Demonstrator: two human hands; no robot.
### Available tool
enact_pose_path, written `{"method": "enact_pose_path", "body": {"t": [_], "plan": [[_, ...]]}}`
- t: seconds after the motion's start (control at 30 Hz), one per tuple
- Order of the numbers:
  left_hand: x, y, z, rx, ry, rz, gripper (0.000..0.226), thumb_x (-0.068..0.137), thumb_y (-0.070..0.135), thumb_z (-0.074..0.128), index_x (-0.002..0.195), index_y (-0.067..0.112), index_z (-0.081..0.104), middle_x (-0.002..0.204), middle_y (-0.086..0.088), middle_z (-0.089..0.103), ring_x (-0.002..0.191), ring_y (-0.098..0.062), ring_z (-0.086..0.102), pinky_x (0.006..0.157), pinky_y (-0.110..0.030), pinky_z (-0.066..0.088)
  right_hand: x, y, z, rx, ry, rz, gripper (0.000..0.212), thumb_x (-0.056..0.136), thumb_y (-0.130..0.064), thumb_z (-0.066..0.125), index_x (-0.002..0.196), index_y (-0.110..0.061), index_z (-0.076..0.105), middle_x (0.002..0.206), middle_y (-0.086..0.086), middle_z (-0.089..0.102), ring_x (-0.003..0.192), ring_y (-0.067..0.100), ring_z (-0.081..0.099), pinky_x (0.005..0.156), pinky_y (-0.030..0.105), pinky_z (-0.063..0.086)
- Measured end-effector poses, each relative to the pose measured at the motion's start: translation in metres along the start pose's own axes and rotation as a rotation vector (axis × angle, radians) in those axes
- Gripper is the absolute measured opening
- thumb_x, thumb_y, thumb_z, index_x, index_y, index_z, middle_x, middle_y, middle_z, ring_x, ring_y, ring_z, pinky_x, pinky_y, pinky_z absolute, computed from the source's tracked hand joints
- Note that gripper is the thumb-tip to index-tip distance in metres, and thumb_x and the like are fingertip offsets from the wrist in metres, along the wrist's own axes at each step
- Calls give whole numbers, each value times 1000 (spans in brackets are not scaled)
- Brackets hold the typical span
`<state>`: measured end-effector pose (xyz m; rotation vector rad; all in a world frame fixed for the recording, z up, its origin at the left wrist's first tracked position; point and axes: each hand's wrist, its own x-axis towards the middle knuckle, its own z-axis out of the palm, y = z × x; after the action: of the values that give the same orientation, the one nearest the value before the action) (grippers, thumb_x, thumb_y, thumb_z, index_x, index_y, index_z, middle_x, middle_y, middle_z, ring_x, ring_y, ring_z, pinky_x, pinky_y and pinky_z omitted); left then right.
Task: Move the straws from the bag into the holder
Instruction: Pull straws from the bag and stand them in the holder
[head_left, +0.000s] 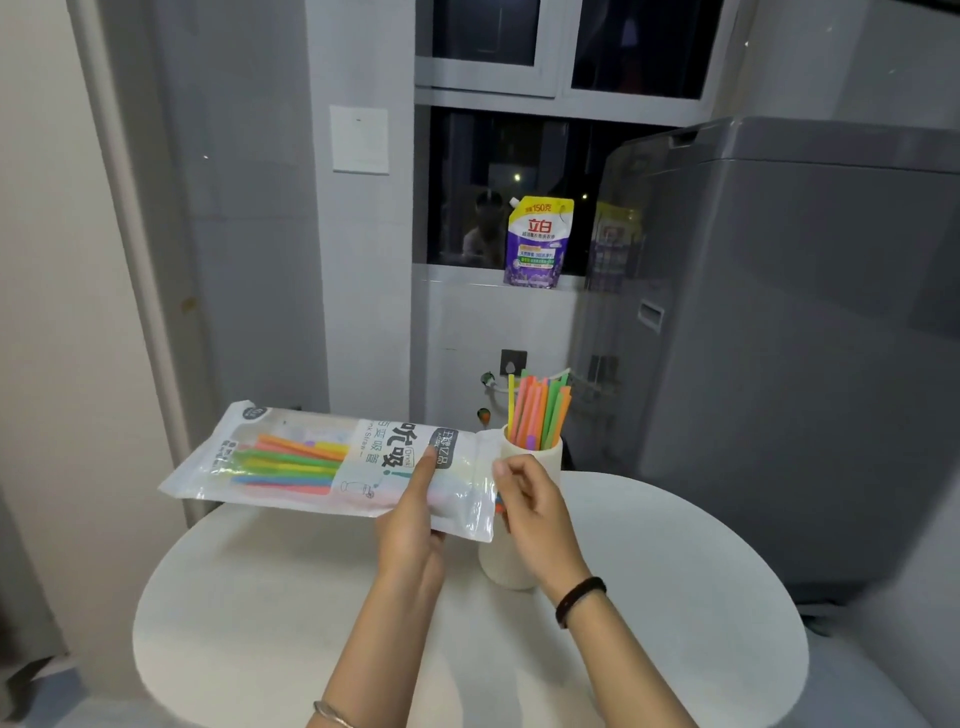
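My left hand (410, 512) grips a clear plastic straw bag (291, 457) with printed lettering and holds it level above the table, its mouth pointing right. Several coloured straws (291, 460) lie in the bag's left part. My right hand (530, 506) is at the bag's mouth, fingers curled and pinching at straw ends that barely show there. Just behind this hand stands a cream cylindrical holder (548, 454) with several orange, green and yellow straws (540, 410) upright in it.
The holder stands on a round white table (675, 597). A grey washing machine (805, 364) fills the right side. A purple detergent pouch (537, 244) sits on the window sill behind. Grey walls close in on the left.
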<state>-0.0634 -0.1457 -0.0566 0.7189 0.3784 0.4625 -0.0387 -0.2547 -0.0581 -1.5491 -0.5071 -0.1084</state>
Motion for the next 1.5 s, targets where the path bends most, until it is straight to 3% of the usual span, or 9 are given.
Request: {"method": "enact_pose_path", "body": {"t": [0.17, 0.47, 0.63, 0.7, 0.83, 1.07, 1.2, 1.4, 1.5], "plan": [[0, -3, 3, -32, -15, -18, 38, 83, 19, 70, 120, 19, 58, 101, 2, 71, 88, -15, 67, 94, -43, 49, -6, 1, 0, 20, 25, -27, 14, 95, -20, 49, 93, -10, 58, 80, -1, 62, 76, 8, 59, 73, 28, 49], [0, -3, 2, -75, -75, -66, 42, 87, 16, 66, 127, 12, 56, 111, -6, 69, 101, -23, 66, 101, -54, 45, -2, 3, -3, 104, 64, 13, 12, 95, -14, 49, 100, -17, 59, 98, 0, 67, 86, 8, 64, 68, 17, 50], [0, 1, 0, -81, -53, -75, 44, 86, 17, 68, 128, 12, 56, 127, -9, 65, 118, -27, 61, 102, -57, 43, 1, 4, -7, 51, 47, -10, 10, 94, -12, 51, 99, -11, 60, 88, -3, 67, 70, -4, 63, 61, 10, 47], [-1, 6, -2, -117, -32, -106, 37, 87, 17, 66, 123, 16, 56, 123, -8, 66, 112, -27, 64, 94, -59, 49, 4, 3, -14, 49, 82, -19, 11, 93, -13, 52, 100, -10, 60, 76, -7, 62, 58, -6, 58, 55, 8, 43], [1, 10, -7, -224, -18, -141, 17, 89, 12, 63, 104, 18, 57, 94, -5, 69, 64, -18, 72, 41, -42, 55, 8, 1, -29, 127, 192, -8, 9, 93, -16, 53, 94, -12, 60, 65, -11, 58, 51, -1, 50, 51, 10, 37], [-5, 6, -2, -184, -29, -165, 17, 88, 13, 64, 103, 17, 58, 91, -5, 68, 69, -20, 69, 45, -49, 57, 4, -5, -24, 40, 202, -80, 8, 89, -18, 59, 89, -10, 61, 82, -5, 69, 73, 2, 68, 64, 15, 53], [-3, 9, -6, -251, -57, -187, 13, 89, 17, 63, 101, 14, 58, 83, -6, 72, 63, -21, 71, 48, -50, 57, 6, -10, -32, 195, 382, -38, 11, 91, -24, 56, 82, -19, 56, 69, -11, 68, 64, 1, 64, 54, 18, 48], [-7, 5, -2, -244, -80, -203, 7, 91, 16, 61, 96, 11, 58, 66, -7, 75, 55, -23, 71, 42, -45, 56, 3, -11, -20, 251, 288, 124, 2, 87, -24, 63, 85, -24, 63, 87, -2, 69, 75, 8, 66, 57, 20, 48], [-9, 6, -3, -259, -72, -225, 9, 91, 19, 60, 91, 10, 58, 61, -7, 74, 56, -26, 70, 40, -42, 56, 6, -17, -24, 298, 365, 95, 8, 89, -20, 61, 83, -25, 63, 78, -5, 68, 68, 5, 65, 54, 20, 49]]}}
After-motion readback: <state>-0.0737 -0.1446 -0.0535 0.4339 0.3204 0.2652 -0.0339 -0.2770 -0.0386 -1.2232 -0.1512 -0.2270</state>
